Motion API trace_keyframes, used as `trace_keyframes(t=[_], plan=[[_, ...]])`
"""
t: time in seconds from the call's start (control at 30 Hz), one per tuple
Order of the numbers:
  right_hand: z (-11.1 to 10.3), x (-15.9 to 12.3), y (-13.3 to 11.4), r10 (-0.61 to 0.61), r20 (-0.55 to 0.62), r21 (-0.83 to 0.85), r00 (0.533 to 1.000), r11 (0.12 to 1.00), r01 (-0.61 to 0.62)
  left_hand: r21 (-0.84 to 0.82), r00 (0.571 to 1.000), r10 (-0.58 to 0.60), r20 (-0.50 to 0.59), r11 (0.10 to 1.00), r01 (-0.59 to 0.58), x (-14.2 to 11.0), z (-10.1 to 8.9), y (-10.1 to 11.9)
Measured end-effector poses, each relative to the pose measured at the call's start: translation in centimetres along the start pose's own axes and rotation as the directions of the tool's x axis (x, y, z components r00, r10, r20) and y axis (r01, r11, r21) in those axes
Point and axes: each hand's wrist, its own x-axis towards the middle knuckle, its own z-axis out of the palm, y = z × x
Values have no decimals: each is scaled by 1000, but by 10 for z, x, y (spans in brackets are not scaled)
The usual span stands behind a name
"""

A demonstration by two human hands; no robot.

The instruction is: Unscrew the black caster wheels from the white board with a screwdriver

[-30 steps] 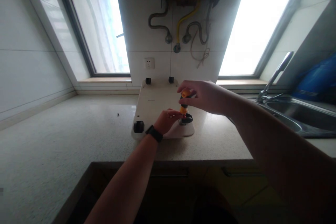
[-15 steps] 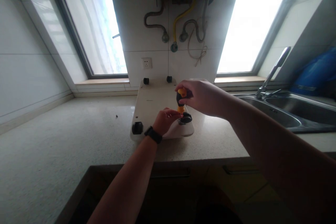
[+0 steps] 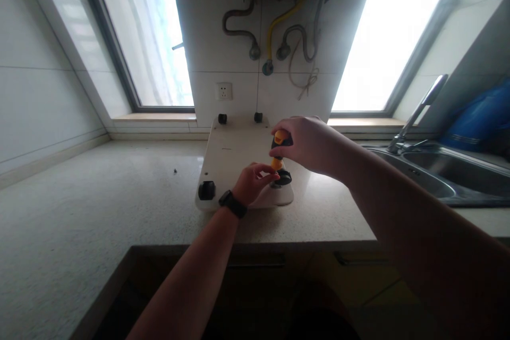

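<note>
Lying well left of the pale board [image 3: 235, 162], a small dark piece [image 3: 175, 171] rests on the bench [image 3: 139, 196]. The board is flat near the bench's front edge, with one black caster at its near left corner [image 3: 206, 190] and others at its far left [image 3: 222, 118] and far right [image 3: 258, 117] corners. The left hand [image 3: 252, 183] comes over the board's near edge, its fingertips at the base of a yellow-and-black screwdriver [image 3: 280, 137]; whether its grip pinches the shaft or a screw, I cannot tell. The right hand [image 3: 300, 141] has its grip wrapped around the handle, roughly upright above the near right corner, just beside the fourth caster [image 3: 283, 177]. Three corners look finished; that fourth caster seems the one left, though its screws are hidden. A sink [image 3: 422, 172] lies farther right.
</note>
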Motion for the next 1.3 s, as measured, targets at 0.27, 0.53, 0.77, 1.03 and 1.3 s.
trace_keyframes(t=[0.27, 0.53, 0.77, 1.03, 1.3], plan=[[-4, -1, 10, -95, 49, 4, 994, 995, 95, -81, 998, 25, 57, 997, -21, -1, 1, -3], [7, -1, -6, -11, 27, -130, 1000, 991, 14, -30, 999, -31, -7, 999, 31, 1, 1, -3], [1, -8, -16, -77, 105, 37, 992, 997, 73, -127, 998, -57, -1, 990, 56, 2, 4, -10], [13, -4, -10, -57, 59, 114, 997, 992, 49, -5, 1000, -8, -13, 1000, 8, 1, 2, -5], [12, 1, 12, -157, 24, 311, 987, 940, 142, -50, 999, 41, 26, 998, -39, -1, 0, -1]])
